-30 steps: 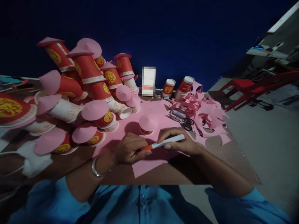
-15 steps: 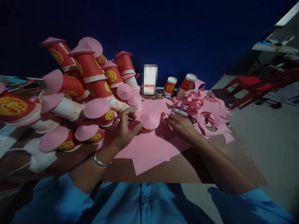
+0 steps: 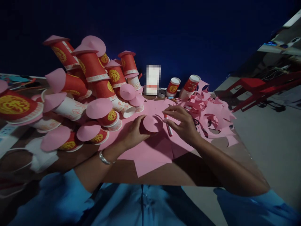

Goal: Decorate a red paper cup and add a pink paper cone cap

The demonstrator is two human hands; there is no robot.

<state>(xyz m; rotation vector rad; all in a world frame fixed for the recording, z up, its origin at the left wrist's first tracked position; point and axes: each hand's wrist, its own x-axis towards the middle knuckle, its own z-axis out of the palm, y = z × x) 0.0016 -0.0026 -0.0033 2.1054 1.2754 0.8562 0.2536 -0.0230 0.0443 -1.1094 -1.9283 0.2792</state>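
Note:
My left hand (image 3: 136, 133) is closed round the side of a small paper cup topped by a pink paper cone (image 3: 152, 123). Most of that cup is hidden by the cone and my fingers. To the right of the cone, my right hand (image 3: 182, 122) hovers with thumb and fingers apart. Its fingertips are close to the cone's right edge; whether they touch it I cannot tell. Below my right thumb shows a white marker pen with a red end (image 3: 170, 129), apparently lying on the pink paper sheets (image 3: 143, 153).
Red and white cups with pink cones (image 3: 94, 67) are piled on the left. Pink paper scraps (image 3: 216, 113) heap up at the right, beside scissors handles (image 3: 195, 122). Two cups (image 3: 173, 87) and a blurred upright phone-like panel (image 3: 152, 80) stand at the back. A red stool (image 3: 251, 86) is beyond the table.
My left hand has closed on the coned cup, which now leans toward me. My right hand has lifted off the table beside the scraps, its fingers spreading near the cone.

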